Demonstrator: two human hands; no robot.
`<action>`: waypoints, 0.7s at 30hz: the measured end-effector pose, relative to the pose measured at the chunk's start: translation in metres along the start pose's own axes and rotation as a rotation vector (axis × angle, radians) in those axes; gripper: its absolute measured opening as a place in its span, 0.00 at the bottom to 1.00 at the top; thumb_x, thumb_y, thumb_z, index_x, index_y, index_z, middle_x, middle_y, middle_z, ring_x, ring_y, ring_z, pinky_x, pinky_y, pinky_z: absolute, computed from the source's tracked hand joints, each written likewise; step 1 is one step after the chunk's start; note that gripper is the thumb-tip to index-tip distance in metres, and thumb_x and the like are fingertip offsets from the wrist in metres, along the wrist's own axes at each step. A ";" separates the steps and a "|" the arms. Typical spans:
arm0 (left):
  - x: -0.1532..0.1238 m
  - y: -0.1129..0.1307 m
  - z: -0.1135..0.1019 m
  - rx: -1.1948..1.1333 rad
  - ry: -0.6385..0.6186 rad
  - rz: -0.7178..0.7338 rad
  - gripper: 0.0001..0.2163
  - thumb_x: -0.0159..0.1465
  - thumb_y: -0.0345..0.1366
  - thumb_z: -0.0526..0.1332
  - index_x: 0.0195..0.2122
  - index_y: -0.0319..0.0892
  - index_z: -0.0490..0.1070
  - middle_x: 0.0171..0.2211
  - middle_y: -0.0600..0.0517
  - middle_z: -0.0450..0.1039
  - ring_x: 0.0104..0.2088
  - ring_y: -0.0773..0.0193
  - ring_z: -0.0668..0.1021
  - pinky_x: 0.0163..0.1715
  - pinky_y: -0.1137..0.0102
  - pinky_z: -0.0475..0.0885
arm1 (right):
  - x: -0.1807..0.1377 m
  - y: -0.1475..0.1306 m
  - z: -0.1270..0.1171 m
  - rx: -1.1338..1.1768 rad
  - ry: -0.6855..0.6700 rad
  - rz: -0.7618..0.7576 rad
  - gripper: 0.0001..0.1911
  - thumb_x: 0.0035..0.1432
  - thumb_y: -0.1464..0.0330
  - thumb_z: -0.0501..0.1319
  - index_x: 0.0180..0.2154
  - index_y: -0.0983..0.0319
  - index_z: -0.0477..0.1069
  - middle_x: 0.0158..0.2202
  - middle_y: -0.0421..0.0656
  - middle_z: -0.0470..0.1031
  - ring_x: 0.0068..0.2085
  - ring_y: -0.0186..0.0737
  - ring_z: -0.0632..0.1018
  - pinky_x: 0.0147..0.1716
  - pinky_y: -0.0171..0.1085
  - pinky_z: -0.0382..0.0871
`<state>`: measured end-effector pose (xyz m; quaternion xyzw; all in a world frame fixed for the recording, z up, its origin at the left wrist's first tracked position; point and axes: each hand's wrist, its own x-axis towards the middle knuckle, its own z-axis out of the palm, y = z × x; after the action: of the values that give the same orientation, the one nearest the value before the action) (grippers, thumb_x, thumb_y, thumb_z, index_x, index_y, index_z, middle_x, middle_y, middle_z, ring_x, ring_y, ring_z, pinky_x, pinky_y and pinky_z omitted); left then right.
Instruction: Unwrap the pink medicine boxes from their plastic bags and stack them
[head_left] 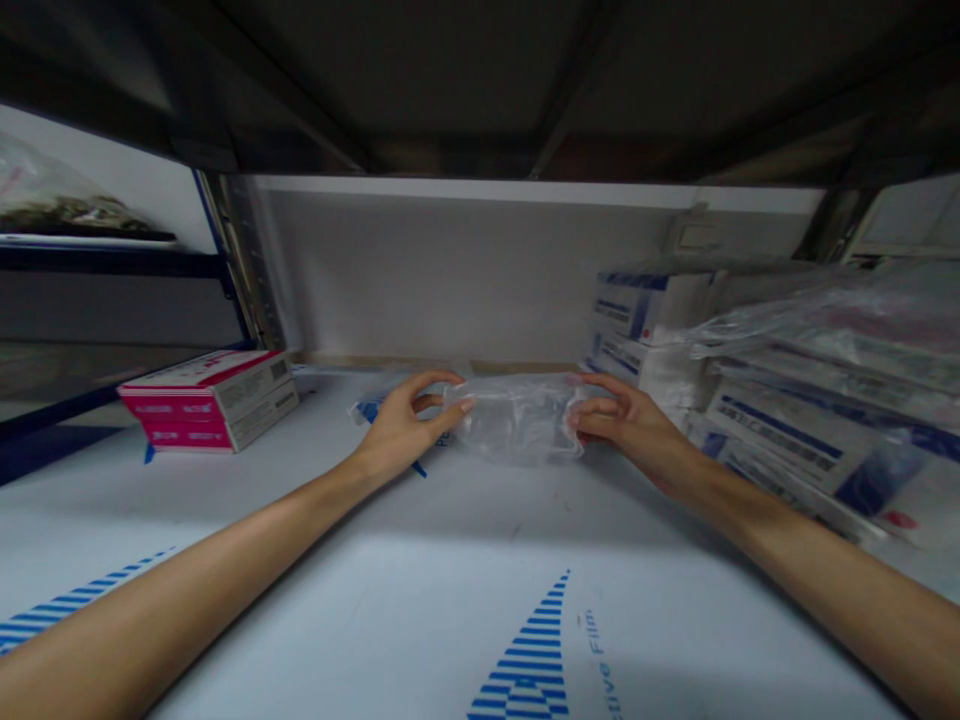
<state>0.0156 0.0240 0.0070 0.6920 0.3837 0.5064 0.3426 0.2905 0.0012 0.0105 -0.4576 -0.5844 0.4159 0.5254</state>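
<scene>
Between my hands is a clear, crinkled plastic bag [517, 420], held low over the shelf surface. My left hand [409, 415] grips its left end, thumb in front and fingers behind. My right hand [619, 415] is closed on the right end, with the fingertips partly behind the film. Whether anything lies inside the bag I cannot make out. Behind and beside my left hand, another piece of clear plastic [390, 378] rests on the shelf, partly hidden.
Pink and white boxes [210, 400] are stacked at the left. Several white and blue boxes [810, 430], some wrapped in clear film, are piled at the right. A dark upper shelf [465, 90] hangs overhead. The shelf surface [420, 580] carries blue-printed film. A wall [465, 280] closes off the back.
</scene>
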 end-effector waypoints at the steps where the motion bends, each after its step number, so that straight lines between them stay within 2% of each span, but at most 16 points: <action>1: 0.000 0.000 0.000 -0.028 -0.016 -0.012 0.21 0.56 0.46 0.68 0.47 0.41 0.72 0.37 0.48 0.77 0.37 0.59 0.80 0.38 0.65 0.76 | 0.001 0.000 -0.002 0.011 0.025 -0.011 0.33 0.41 0.66 0.73 0.51 0.59 0.70 0.28 0.38 0.77 0.29 0.37 0.77 0.33 0.38 0.72; 5: -0.001 0.002 -0.001 -0.136 -0.041 -0.073 0.22 0.57 0.48 0.66 0.49 0.40 0.70 0.42 0.46 0.76 0.42 0.55 0.79 0.41 0.62 0.78 | 0.004 -0.001 -0.007 0.016 0.060 -0.004 0.31 0.42 0.66 0.73 0.50 0.58 0.71 0.30 0.40 0.79 0.31 0.39 0.78 0.33 0.37 0.71; 9: -0.004 0.001 0.000 0.046 -0.001 -0.009 0.25 0.55 0.47 0.68 0.51 0.43 0.69 0.53 0.45 0.72 0.45 0.54 0.78 0.38 0.63 0.77 | 0.002 -0.002 -0.003 0.045 -0.013 -0.017 0.33 0.42 0.68 0.72 0.53 0.56 0.69 0.35 0.41 0.80 0.32 0.37 0.78 0.33 0.37 0.71; 12: -0.003 -0.006 0.000 0.134 -0.002 0.048 0.25 0.54 0.42 0.68 0.53 0.45 0.68 0.58 0.45 0.67 0.49 0.53 0.76 0.38 0.64 0.77 | -0.002 -0.006 0.002 0.061 -0.091 -0.065 0.35 0.42 0.69 0.71 0.54 0.55 0.68 0.35 0.40 0.80 0.30 0.35 0.76 0.32 0.37 0.70; 15: -0.002 -0.010 -0.003 0.164 -0.050 0.088 0.25 0.55 0.33 0.64 0.55 0.45 0.66 0.57 0.46 0.68 0.46 0.56 0.78 0.39 0.64 0.77 | -0.005 -0.016 0.004 0.086 -0.016 -0.093 0.31 0.41 0.71 0.69 0.51 0.56 0.70 0.32 0.38 0.79 0.28 0.34 0.74 0.29 0.35 0.66; 18: -0.003 -0.006 -0.006 0.356 0.015 0.197 0.24 0.54 0.27 0.59 0.54 0.44 0.68 0.54 0.46 0.70 0.47 0.56 0.77 0.45 0.60 0.76 | -0.008 -0.025 0.001 0.147 0.081 -0.108 0.30 0.38 0.73 0.67 0.48 0.57 0.71 0.30 0.37 0.78 0.28 0.33 0.72 0.27 0.33 0.63; 21: -0.006 0.003 -0.006 0.549 0.060 0.317 0.21 0.55 0.27 0.58 0.51 0.43 0.70 0.56 0.46 0.67 0.52 0.54 0.74 0.42 0.63 0.77 | -0.009 -0.029 -0.002 0.201 0.053 -0.129 0.30 0.38 0.74 0.66 0.48 0.57 0.71 0.29 0.36 0.77 0.27 0.32 0.70 0.29 0.34 0.63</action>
<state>0.0093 0.0181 0.0081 0.7947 0.4032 0.4512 0.0484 0.2899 -0.0144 0.0371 -0.3746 -0.5539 0.4255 0.6097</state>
